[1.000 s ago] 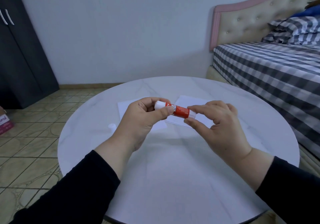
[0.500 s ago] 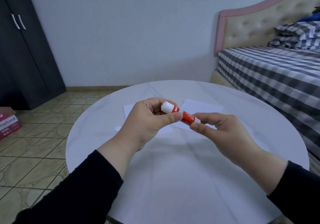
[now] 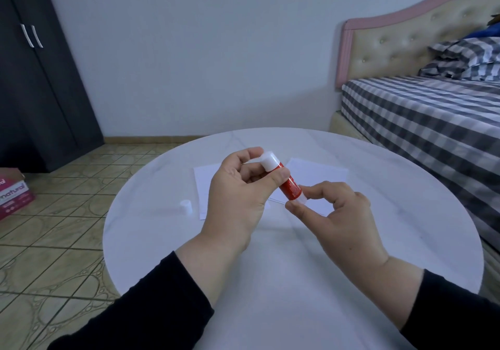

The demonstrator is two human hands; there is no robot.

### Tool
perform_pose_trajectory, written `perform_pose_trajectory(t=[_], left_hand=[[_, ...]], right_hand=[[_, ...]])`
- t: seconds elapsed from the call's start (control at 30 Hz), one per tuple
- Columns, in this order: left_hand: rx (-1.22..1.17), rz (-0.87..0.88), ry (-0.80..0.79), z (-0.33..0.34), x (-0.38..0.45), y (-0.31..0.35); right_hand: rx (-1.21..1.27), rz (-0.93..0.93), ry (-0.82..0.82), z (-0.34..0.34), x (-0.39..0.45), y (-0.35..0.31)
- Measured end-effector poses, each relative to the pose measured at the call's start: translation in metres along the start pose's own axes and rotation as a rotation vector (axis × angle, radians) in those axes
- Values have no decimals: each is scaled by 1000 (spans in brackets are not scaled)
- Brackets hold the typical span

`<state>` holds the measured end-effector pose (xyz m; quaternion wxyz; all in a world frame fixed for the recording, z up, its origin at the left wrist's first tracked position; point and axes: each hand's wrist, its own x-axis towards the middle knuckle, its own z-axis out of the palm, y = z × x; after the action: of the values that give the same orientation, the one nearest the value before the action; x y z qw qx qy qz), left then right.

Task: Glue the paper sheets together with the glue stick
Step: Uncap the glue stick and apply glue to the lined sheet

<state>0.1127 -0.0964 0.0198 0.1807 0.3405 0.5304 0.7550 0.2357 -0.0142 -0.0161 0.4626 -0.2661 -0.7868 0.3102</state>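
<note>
Glue stick (image 3: 284, 180) now tilted steeper over paper sheets (image 3: 316, 176). Left hand (image 3: 238, 195) grips its barrel; right hand (image 3: 335, 214) pinches the base. Over-twisting risks glue snapping; loose cap (image 3: 186, 206) could roll.

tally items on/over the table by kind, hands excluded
Glue stick: 1, held over the table by the left hand and the right hand
Paper sheets: 2, left sheet, right sheet
Small white cap: 1, on the table
Total: 4
</note>
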Motion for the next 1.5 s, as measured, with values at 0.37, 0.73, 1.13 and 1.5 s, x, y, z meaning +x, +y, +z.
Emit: perform_pose_trajectory(t=[0.37,0.73,1.13,1.5], left_hand=[[205,124,-18,-3,-5,0],[299,119,16,-3,-6,1],[481,202,139,-2,-9,-7],[357,214,138,-13,2,2]], right_hand=[[116,142,-133,7,-3,3],[660,436,-295,14,-1,-8],[682,434,-227,24,-5,-19],[752,476,-345,27,6,-32]])
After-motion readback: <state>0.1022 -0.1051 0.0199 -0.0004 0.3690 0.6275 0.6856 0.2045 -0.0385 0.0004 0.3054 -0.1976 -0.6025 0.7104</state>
